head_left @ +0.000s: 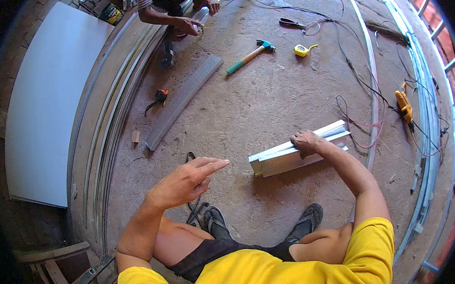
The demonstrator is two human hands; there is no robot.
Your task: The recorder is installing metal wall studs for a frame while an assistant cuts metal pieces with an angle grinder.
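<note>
My right hand [306, 142] grips the upper edge of a short silver metal profile [283, 162], with its fingers over the rim. Long flanges and open channels run along this profile, which may be more than one nested piece. It is at the floor right of centre, its near left end turned toward me. My left hand [191, 181] hovers in front of my left knee, holding nothing. Its index finger points right, and the other fingers are partly bent. A gap separates it from the profile.
A co-worker's hands [191, 25] hold a pale object at the top. On the floor lie a hammer [248, 59], a yellow tape measure [302, 50], a dark tape measure [160, 96], a grey channel strip [183, 103], cables and a yellow power tool [404, 107]. Long metal strips [425, 130] line the right.
</note>
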